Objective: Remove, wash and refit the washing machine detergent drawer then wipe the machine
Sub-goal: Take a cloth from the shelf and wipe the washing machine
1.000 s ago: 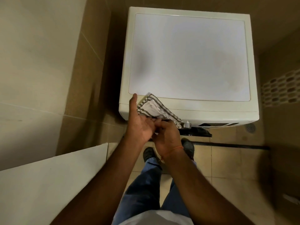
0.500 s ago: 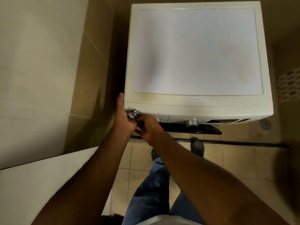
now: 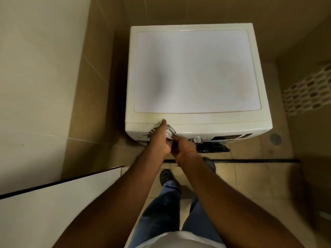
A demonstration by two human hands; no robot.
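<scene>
Beige wall tiles (image 3: 44, 72) and a tiled floor (image 3: 250, 179) close in a narrow corner where a white front-loading washing machine (image 3: 197, 72) stands, seen from above. Both hands meet at the upper left of its front panel, where such a machine usually keeps its detergent drawer; no drawer stands out from the panel, and whether it is fully seated is hidden behind the hands. The left hand (image 3: 159, 142) lies against the panel with its thumb stretched up to the top edge, its fingers out of sight, so its grip cannot be told. The right hand (image 3: 182, 145), an orange thread at its wrist, has its grip clamped on a bunched grey-and-white striped cloth (image 3: 170, 132) pressed to the panel just left of the silver round dial (image 3: 197, 139). This looks like the wiping step, begun at the drawer front. The next move probably calls for firm, even passes along the panel toward the dial and the dark display strip (image 3: 231, 137), then over the flat lid. A few dark letters show on the panel beside the left hand, too cut off to read; no brand is legible.
</scene>
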